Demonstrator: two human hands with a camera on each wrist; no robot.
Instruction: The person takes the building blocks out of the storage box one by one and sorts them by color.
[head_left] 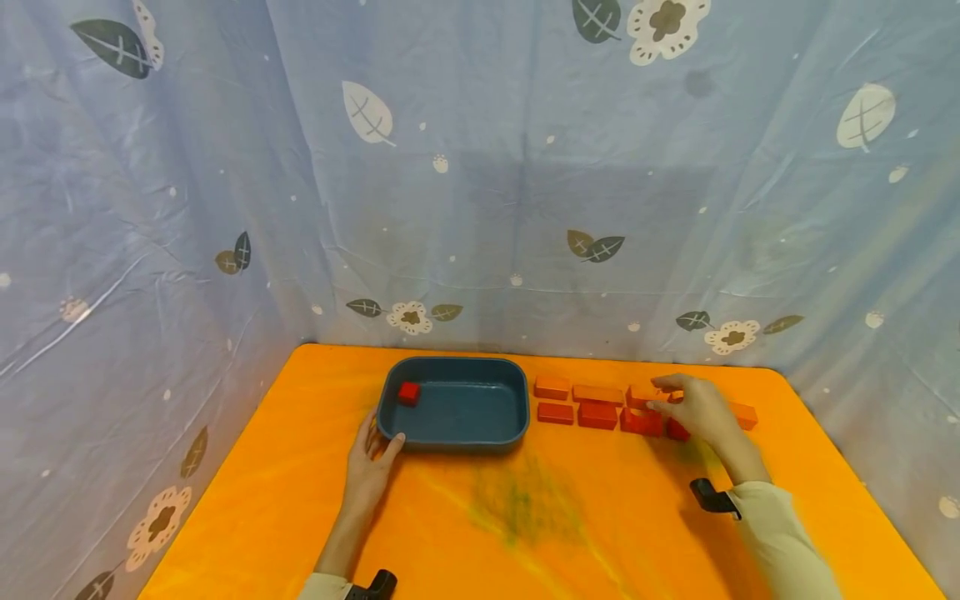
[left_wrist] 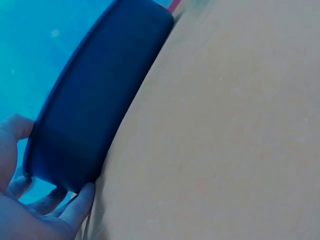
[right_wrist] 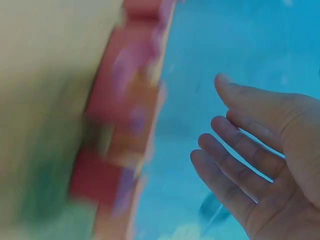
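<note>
The left hand (head_left: 370, 467) rests on the orange table (head_left: 525, 517) at the near left corner of the blue tray (head_left: 453, 433). Its fingers are spread only a little and lie fairly straight: the thumb presses against the tray's near wall, while the other fingers reach round the left side of the corner. The left wrist view shows the same thing from below, with the thumb tip (left_wrist: 82, 200) touching the tray's rounded corner (left_wrist: 95, 110) and the fingers cupping the far side of it. Inside the tray, beyond those fingers and close to the far left corner, lies one small red block (head_left: 408, 392).

The right hand (head_left: 693, 408) hovers over the right part of a double row of red and orange blocks (head_left: 597, 414) that lies just to the right of the tray. Its fingers are loosely extended and slightly parted, pointing left along the row. The right wrist view shows the fingers (right_wrist: 240, 145) open and relaxed with nothing between them; the blocks (right_wrist: 125, 110) there are blurred and sit beside the fingertips, apart from them. Whether any fingertip touches a block cannot be told from the head view.
</note>
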